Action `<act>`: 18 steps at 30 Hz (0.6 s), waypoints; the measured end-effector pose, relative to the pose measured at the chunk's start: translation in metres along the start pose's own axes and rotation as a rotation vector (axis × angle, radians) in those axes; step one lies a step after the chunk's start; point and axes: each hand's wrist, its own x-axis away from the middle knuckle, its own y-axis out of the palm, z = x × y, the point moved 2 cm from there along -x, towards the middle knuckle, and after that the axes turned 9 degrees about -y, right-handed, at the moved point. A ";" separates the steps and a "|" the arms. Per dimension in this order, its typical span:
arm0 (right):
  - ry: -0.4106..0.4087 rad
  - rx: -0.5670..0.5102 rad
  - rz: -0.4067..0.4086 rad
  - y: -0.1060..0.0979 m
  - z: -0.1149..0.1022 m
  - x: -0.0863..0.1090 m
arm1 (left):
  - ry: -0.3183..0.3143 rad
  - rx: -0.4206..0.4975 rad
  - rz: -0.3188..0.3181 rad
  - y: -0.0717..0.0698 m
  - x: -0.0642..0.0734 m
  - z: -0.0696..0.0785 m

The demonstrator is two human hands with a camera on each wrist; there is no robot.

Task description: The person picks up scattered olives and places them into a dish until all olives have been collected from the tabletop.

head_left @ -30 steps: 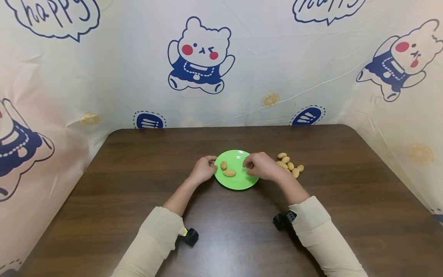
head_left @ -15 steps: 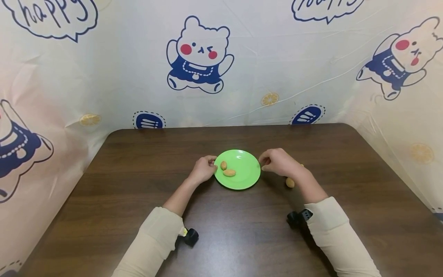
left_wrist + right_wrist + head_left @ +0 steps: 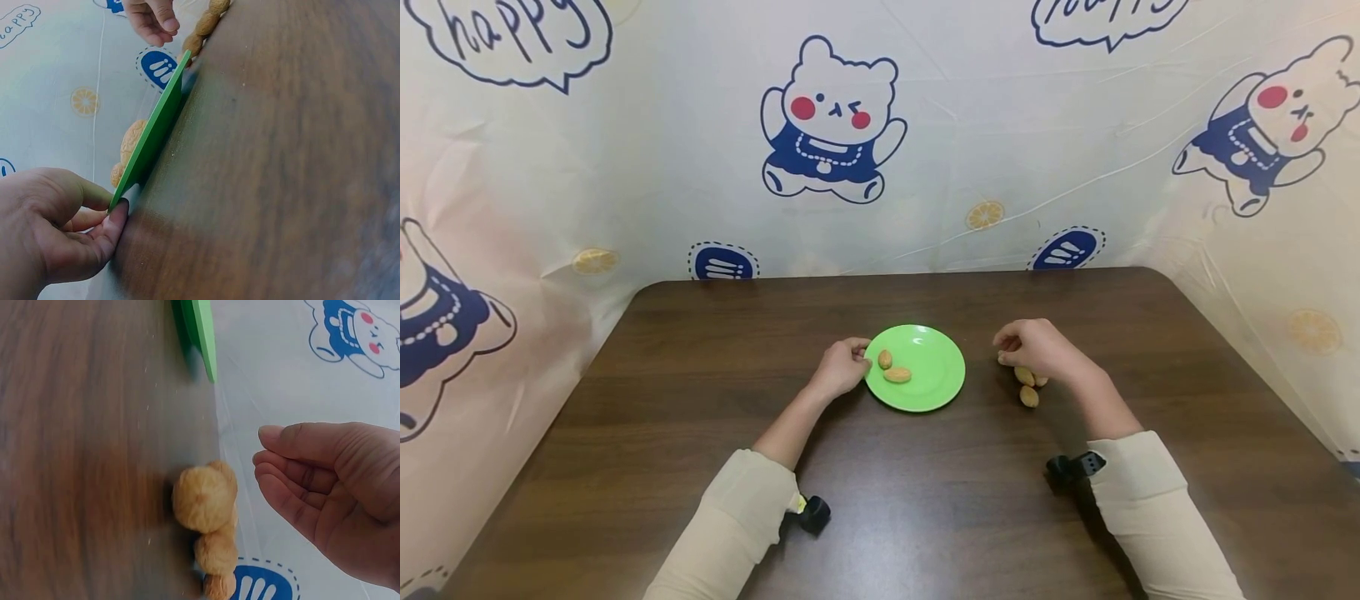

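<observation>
My left hand (image 3: 840, 368) pinches the left rim of a light green plate (image 3: 934, 377); in the left wrist view the thumb (image 3: 114, 228) lies under the rim. Two unshelled peanuts (image 3: 897, 375) lie on the plate's left part. To the right of the plate, my right hand (image 3: 1036, 347) hovers over a small pile of peanuts (image 3: 1028, 397), partly hiding it. Seen from the right wrist, its fingers are loosely bent with nothing between thumb and fingertips, apart from the nearest peanut (image 3: 203, 499).
Both items rest on a dark brown wooden table (image 3: 880, 475). Behind it hangs a pale cloth (image 3: 955, 150) printed with cartoon bears. A small black camera (image 3: 814, 515) sits at the left wrist and another black device (image 3: 1067, 471) at the right.
My right hand has moved right, from above the plate to above the peanut pile. The left hand, the plate and its two peanuts have stayed in place.
</observation>
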 end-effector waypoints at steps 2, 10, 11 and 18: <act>0.008 0.008 0.004 -0.001 0.003 0.002 | -0.003 0.003 0.001 0.000 0.000 0.000; 0.045 0.066 0.007 -0.001 0.013 0.005 | 0.003 0.002 0.003 0.000 0.000 0.000; 0.050 0.073 0.005 -0.001 0.013 0.004 | 0.003 0.001 0.003 0.000 0.000 0.000; 0.058 0.106 -0.022 0.001 0.015 0.001 | 0.004 -0.006 0.010 0.000 0.000 0.000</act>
